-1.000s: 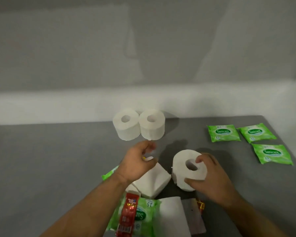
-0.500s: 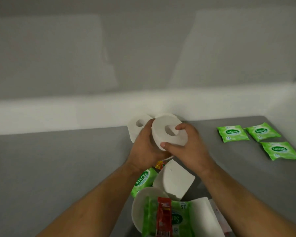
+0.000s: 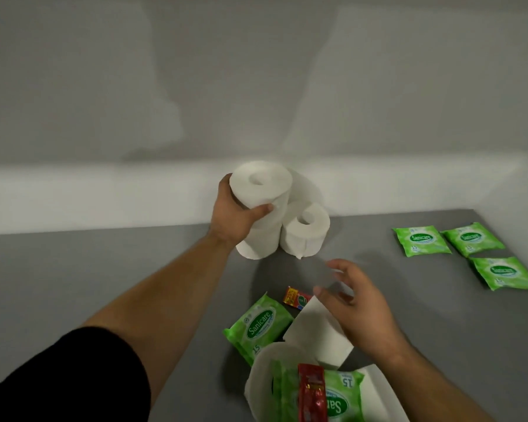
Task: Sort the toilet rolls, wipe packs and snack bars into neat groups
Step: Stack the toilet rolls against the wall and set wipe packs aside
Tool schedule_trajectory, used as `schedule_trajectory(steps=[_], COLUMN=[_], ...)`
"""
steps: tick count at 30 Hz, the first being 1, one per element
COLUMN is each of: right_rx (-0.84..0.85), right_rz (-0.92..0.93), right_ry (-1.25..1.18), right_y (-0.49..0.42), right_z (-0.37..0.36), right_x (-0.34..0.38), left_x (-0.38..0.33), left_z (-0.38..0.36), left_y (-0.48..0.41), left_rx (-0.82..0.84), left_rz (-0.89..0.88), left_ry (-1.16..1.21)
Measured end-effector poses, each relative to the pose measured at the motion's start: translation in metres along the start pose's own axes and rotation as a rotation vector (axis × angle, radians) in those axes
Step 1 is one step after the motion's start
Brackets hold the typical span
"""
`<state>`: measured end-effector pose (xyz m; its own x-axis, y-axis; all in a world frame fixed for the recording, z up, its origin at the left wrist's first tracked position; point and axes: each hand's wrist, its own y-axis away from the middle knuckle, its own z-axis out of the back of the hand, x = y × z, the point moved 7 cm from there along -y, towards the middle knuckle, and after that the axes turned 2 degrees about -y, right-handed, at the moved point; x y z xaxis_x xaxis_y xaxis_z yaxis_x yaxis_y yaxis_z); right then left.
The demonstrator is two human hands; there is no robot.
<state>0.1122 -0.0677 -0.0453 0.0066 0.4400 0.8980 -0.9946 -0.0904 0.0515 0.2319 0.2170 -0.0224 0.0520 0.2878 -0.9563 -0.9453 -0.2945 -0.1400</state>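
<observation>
- left arm: stretched forward, forearm bare, black sleeve [image 3: 73,376] above the elbow.
- left grip [image 3: 233,216]: fingers and thumb curled round a toilet roll [image 3: 258,190], thumb across its side.
- right arm: bare, reaching in from lower right.
- right grip [image 3: 358,312]: holds nothing, palm down, fingers loosely spread, slightly blurred.

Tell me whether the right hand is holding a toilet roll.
No: the right hand is open and empty; the left hand grips the toilet roll.
</observation>
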Motion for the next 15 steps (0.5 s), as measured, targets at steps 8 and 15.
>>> schedule_trajectory(steps=[8, 15], right_rx=[0.044, 0.019], right_rz=[-0.023, -0.04], right_ry=[-0.001, -0.033], right_y=[0.014, 0.027], right_z=[-0.004, 0.007], right_x=[-0.001, -0.008], left_x=[0.029, 0.043], left_z=[-0.014, -0.012], left_y=[0.002, 0.025], left_rx=[0.05, 0.097], left_rz=[0.007, 0.091], left_ry=[-0.054, -0.102])
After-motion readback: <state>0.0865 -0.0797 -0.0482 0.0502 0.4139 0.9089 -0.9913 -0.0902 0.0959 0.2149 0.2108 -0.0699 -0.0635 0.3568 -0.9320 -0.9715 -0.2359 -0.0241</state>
